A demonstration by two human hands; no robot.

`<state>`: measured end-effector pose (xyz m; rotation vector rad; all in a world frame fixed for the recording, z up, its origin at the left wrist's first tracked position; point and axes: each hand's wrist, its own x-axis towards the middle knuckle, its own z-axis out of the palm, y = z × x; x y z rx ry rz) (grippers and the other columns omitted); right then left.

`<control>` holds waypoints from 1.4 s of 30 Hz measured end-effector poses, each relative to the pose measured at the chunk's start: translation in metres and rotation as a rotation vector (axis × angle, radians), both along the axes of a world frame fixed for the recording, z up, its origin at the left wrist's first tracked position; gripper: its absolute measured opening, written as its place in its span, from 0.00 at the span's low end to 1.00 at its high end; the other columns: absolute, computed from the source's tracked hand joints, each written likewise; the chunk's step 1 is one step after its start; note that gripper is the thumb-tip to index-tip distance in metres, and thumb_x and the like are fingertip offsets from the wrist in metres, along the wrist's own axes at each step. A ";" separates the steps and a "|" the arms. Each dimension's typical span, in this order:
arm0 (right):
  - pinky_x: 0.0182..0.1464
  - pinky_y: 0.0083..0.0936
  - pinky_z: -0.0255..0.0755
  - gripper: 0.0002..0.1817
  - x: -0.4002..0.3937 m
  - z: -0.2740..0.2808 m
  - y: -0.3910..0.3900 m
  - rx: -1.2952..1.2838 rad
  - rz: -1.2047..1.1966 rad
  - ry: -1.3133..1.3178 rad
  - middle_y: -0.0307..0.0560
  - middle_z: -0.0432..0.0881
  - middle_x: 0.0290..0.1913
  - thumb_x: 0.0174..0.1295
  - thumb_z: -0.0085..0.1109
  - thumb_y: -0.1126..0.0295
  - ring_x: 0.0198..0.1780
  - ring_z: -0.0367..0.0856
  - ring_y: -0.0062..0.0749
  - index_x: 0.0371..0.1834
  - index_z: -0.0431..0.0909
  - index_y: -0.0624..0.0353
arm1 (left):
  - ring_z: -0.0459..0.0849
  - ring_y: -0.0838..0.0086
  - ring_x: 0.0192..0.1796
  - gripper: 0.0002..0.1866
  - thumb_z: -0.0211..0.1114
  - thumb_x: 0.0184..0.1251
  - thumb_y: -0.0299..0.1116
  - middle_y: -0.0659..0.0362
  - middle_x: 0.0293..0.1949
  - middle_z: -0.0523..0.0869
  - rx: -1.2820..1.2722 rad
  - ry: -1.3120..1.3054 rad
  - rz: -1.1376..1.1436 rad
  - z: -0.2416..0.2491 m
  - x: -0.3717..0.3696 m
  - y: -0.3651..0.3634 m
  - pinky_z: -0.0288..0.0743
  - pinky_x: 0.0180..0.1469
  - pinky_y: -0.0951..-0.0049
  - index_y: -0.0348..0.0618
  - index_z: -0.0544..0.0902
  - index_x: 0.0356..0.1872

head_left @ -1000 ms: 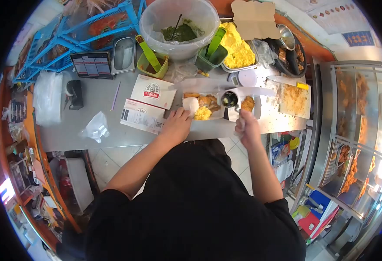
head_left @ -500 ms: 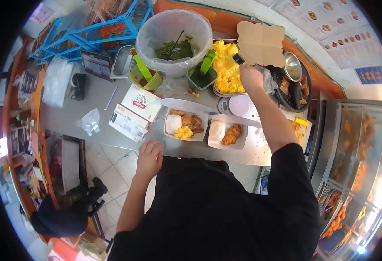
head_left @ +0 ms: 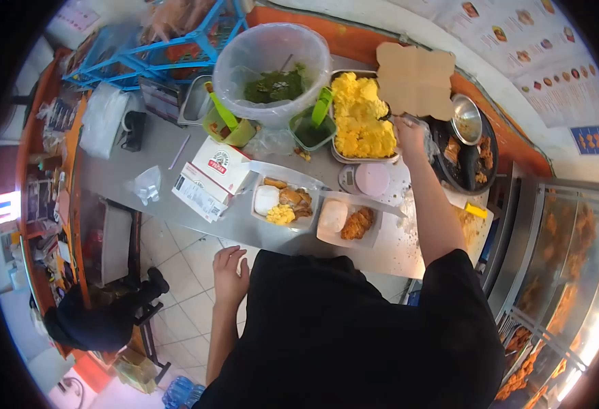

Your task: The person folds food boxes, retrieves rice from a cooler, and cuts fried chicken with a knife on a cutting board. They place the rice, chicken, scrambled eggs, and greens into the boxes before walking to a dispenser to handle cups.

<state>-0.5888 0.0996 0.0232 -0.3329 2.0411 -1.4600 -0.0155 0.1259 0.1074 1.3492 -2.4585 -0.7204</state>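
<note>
My right hand [head_left: 409,133] is closed at the right side of the metal tray of yellow scrambled egg [head_left: 364,116], around the handle of a dark utensil [head_left: 385,113] whose end touches the egg. My left hand [head_left: 230,273] hangs in front of the counter edge, fingers apart, holding nothing. Between them on the counter stand two open paper boxes: one with rice, brown pieces and egg [head_left: 283,204], the other with rice and a fried piece [head_left: 348,219]. Behind the second box is a scale with a round pinkish plate [head_left: 372,178].
A large tub of greens [head_left: 272,68], a green-handled container [head_left: 313,126] and a lime container [head_left: 229,129] line the back. White printed boxes [head_left: 207,178] lie left. At right are a black mortar [head_left: 464,153] and a glass display case [head_left: 552,273]. A seated person's dark-clothed leg [head_left: 115,313] shows lower left.
The dark utensil in my right hand has come down to the egg's right side. My left hand has moved back from the counter edge. The whole view has shifted slightly.
</note>
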 end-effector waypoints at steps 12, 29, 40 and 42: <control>0.24 0.18 0.56 0.09 0.171 0.140 0.176 -0.357 -0.345 -0.245 0.26 0.74 0.24 0.73 0.64 0.68 0.22 0.65 0.10 0.47 0.86 0.63 | 0.85 0.50 0.55 0.12 0.65 0.69 0.23 0.49 0.50 0.87 0.112 0.029 -0.530 0.007 -0.017 -0.093 0.77 0.60 0.55 0.39 0.85 0.51; 0.37 0.31 0.76 0.10 0.342 0.018 0.145 0.116 -0.868 0.471 0.44 0.81 0.26 0.72 0.63 0.68 0.32 0.83 0.29 0.51 0.87 0.59 | 0.85 0.49 0.53 0.10 0.66 0.69 0.26 0.48 0.49 0.88 0.019 0.071 -0.891 0.038 0.027 -0.199 0.78 0.57 0.54 0.38 0.85 0.49; 0.45 0.40 0.79 0.21 0.178 0.125 0.036 0.484 -0.278 0.607 0.50 0.90 0.37 0.77 0.56 0.51 0.43 0.88 0.45 0.51 0.86 0.58 | 0.86 0.50 0.51 0.09 0.66 0.69 0.26 0.49 0.47 0.88 0.081 0.151 -0.669 0.025 0.052 -0.196 0.79 0.55 0.55 0.40 0.86 0.48; 0.57 0.49 0.80 0.22 0.167 0.170 -0.003 0.748 -0.219 0.755 0.65 0.89 0.50 0.76 0.55 0.49 0.58 0.86 0.61 0.58 0.85 0.53 | 0.86 0.50 0.51 0.10 0.66 0.68 0.25 0.49 0.47 0.88 0.093 0.199 -0.562 0.027 0.052 -0.198 0.80 0.55 0.55 0.40 0.86 0.48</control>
